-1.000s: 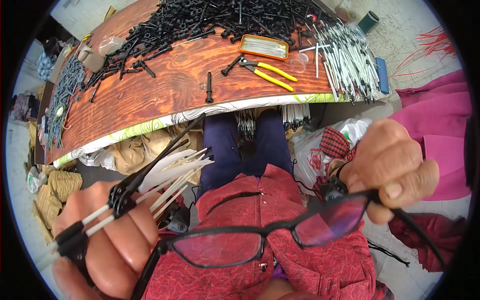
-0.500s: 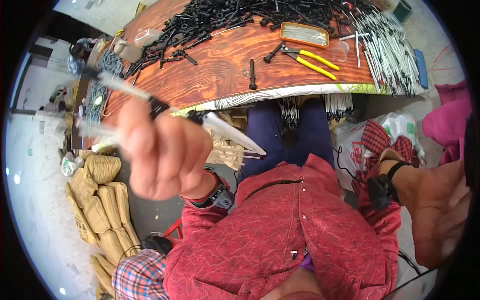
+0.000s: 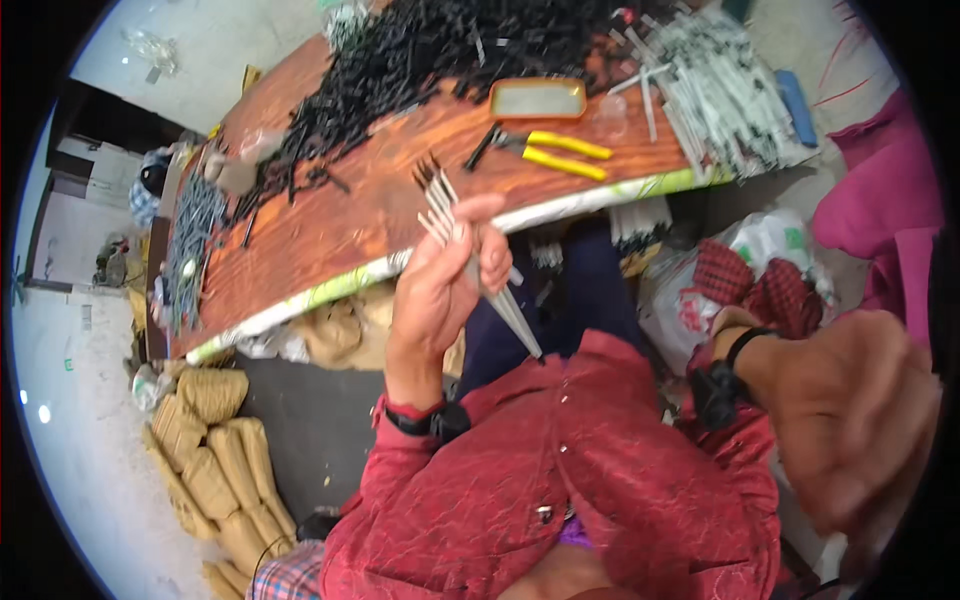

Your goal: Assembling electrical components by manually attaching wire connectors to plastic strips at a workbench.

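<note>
We see one long wooden worktop (image 3: 330, 225) stretching across the far side. On it lies one big heap of black pieces (image 3: 440, 45), too many for us to count. At the far right sits one pile of grey sticks (image 3: 720, 90), also too many to count. Down on the floor at the left we count about eight tan sacks (image 3: 215, 470), stacked close together. One white bag (image 3: 770, 240) lies on the right, under the worktop edge. One orange tray (image 3: 538, 98) sits flat on the worktop near the black heap. Just near it lies one pair of pliers with yellow handles (image 3: 560, 155).

We see two hands. Our left hand (image 3: 445, 285) is raised in the middle, in front of the worktop edge. Its grip is closed tight around one bunch of thin sticks (image 3: 470, 250). We count about five sticks. They are pale and straight, with dark tips fanned out at the top, and they come together to a point below the hand. Our right hand (image 3: 855, 420) is close to the camera at the near right, very blurry, so we cannot tell how its grip is. We see one black watch (image 3: 715, 390) on that wrist.
</note>
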A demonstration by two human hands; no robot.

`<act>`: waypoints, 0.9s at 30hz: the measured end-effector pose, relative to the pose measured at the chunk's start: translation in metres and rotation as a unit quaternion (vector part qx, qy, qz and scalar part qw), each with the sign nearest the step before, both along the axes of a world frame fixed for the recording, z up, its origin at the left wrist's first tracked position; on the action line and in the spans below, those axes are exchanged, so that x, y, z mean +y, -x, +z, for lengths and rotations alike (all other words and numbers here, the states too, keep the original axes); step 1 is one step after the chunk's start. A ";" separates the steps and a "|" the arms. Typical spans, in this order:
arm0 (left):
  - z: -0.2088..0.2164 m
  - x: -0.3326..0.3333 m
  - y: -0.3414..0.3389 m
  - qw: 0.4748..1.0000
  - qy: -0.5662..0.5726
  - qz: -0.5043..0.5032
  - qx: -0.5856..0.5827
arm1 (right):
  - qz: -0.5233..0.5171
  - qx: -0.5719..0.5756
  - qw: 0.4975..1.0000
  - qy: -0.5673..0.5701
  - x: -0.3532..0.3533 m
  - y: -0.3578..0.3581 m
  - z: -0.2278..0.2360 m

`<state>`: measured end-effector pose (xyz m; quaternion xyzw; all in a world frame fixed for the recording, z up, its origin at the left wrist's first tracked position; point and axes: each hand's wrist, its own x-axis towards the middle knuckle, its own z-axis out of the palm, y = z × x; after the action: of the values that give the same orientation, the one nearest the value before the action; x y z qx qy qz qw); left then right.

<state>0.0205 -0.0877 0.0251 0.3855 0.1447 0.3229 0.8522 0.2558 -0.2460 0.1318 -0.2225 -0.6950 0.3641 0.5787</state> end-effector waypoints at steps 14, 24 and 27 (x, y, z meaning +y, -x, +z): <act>-0.028 0.018 -0.058 0.995 0.048 -0.073 0.043 | -0.643 -0.248 0.721 0.076 0.101 -0.110 -0.155; -0.063 0.038 -0.070 0.989 0.101 -0.098 0.041 | -0.656 -0.411 0.622 0.117 0.122 -0.160 -0.192; -0.064 0.042 -0.069 0.988 0.101 -0.112 0.034 | -0.667 -0.354 0.643 0.129 0.130 -0.166 -0.196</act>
<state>0.0892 -0.0456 -0.0393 0.3220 0.1618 0.1957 0.9121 0.4219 -0.1160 -0.0644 -0.8098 -0.4565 -0.1412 0.3405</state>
